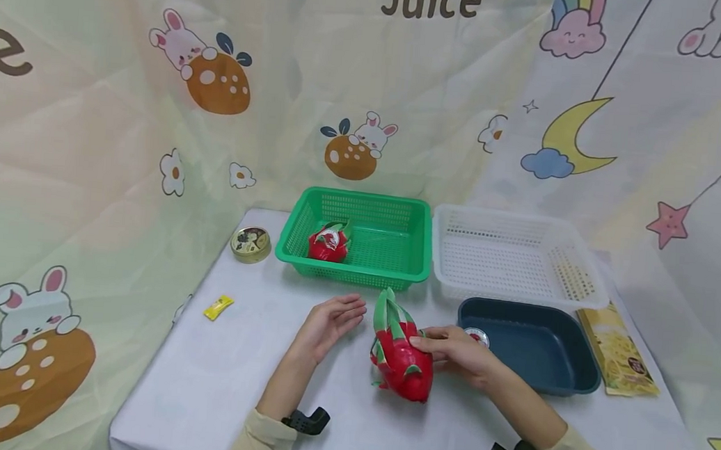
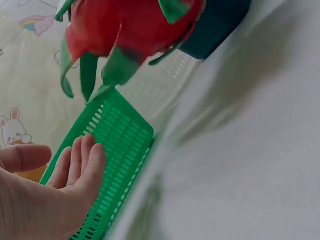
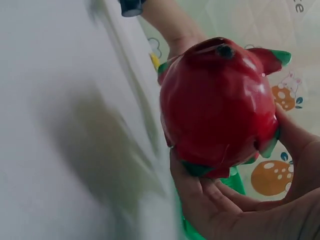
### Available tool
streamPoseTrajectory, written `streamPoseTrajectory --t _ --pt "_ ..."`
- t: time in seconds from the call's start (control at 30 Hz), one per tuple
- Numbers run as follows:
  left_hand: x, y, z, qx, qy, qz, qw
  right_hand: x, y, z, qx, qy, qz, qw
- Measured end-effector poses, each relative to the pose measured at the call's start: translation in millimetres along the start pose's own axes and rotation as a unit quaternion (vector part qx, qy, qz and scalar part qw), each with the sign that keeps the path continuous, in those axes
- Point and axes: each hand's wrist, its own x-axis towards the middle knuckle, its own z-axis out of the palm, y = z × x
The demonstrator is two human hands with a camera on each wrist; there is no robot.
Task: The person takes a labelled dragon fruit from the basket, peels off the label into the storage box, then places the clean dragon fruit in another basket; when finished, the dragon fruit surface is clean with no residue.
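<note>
A red dragon fruit (image 1: 406, 364) with green leafy tips is held above the white table by my right hand (image 1: 455, 353). In the right wrist view the thumb and fingers curl around one side of the dragon fruit (image 3: 220, 110). My left hand (image 1: 328, 324) is beside it on the left, fingers extended and holding nothing; the left wrist view shows a gap between this hand (image 2: 65, 185) and the fruit (image 2: 135, 25). Behind them, a second, smaller-looking dragon fruit (image 1: 329, 244) with a pale label lies in the left part of a green basket (image 1: 357, 275).
A white basket (image 1: 519, 292) stands right of the green one. In front of it is a dark blue bin (image 1: 531, 383), with a small round-lidded item (image 1: 477, 336) at its left end. A yellow packet (image 1: 624, 355) lies far right; a round tin (image 1: 250, 244) and small yellow wrapper (image 1: 219, 307) lie left.
</note>
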Motion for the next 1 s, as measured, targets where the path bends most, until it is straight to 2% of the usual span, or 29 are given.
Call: streamPoseTrajectory --t 0.23,0.37,0.6,0.7,0.83,1.0 --pt "-0.4 -1.8 -0.5 -0.002 0.001 -0.007 1.0000 -15.8 -6.6 -10.2 0.072 0.000 -0.013 0.9974" --pt "0.7 -3.0 1.7 -0.021 0.008 -0.019 0.9996 -22.6 -15.1 -15.3 0.115 0.014 -0.022 0.9930" --pt "4.5 -2.9 7.5 -0.033 0.011 -0.021 0.9992 -32.1 -29.8 -33.3 0.173 0.063 -0.039 0.9821" --pt "5.1 -2.2 9.3 -0.033 0.017 -0.024 0.9990 -36.5 -37.2 -42.1 0.167 0.086 -0.036 0.9815" --pt "5.1 -2.1 11.3 -0.025 0.022 -0.027 0.9991 -40.8 -46.8 -52.5 0.130 0.110 -0.029 0.9849" --pt "6.3 -4.5 16.2 -0.016 0.022 -0.030 0.9992 -44.4 -56.9 -65.6 0.103 0.111 -0.018 0.9884"
